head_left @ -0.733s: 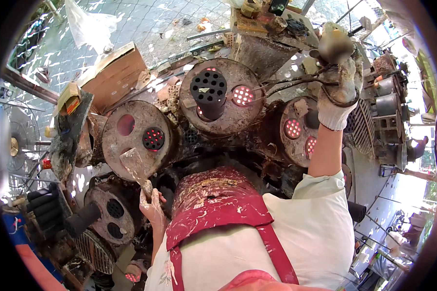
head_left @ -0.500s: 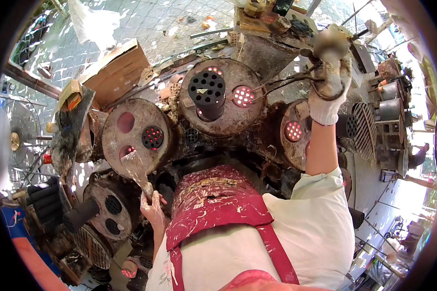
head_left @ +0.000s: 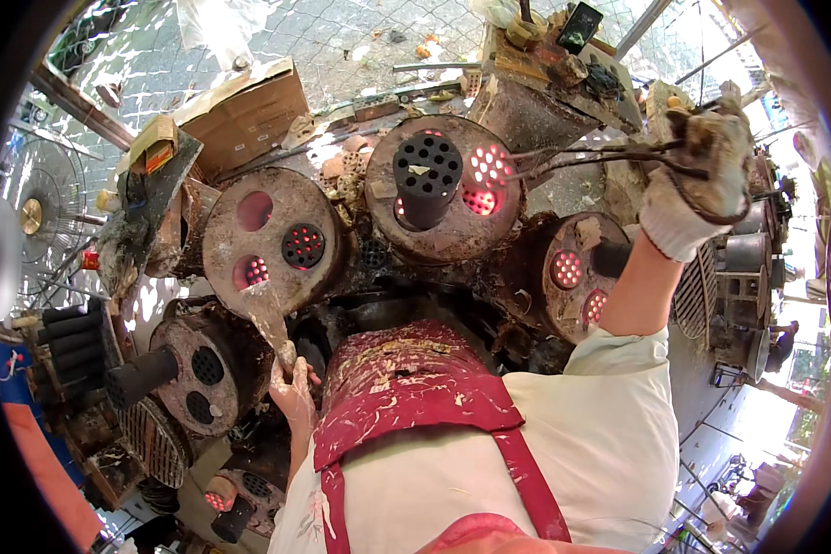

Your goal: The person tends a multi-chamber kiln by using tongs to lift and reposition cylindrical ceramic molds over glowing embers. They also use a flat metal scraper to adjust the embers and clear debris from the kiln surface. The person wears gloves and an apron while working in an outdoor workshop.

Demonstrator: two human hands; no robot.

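Note:
My gloved right hand is closed around long metal tongs. The tongs' tips meet a glowing honeycomb coal briquette at the right of the middle stove. It appears raised, with red glowing holes showing in the opening below it. A black honeycomb briquette stands upright on the same stove. My bare left hand, lower left, is closed on the handle of a flat, dirty scraper. The scraper's blade lies by the near edge of the left stove, below an opening with a glowing briquette inside.
More briquette stoves stand at the lower left and right. Black briquettes are stacked at far left, near a fan. A cardboard box is behind the left stove. A phone lies at the back right.
My right hand and the tongs have moved right. The glowing briquette has come up out of its opening toward the upper right. My left hand still holds the scraper; the whole view has shifted slightly.

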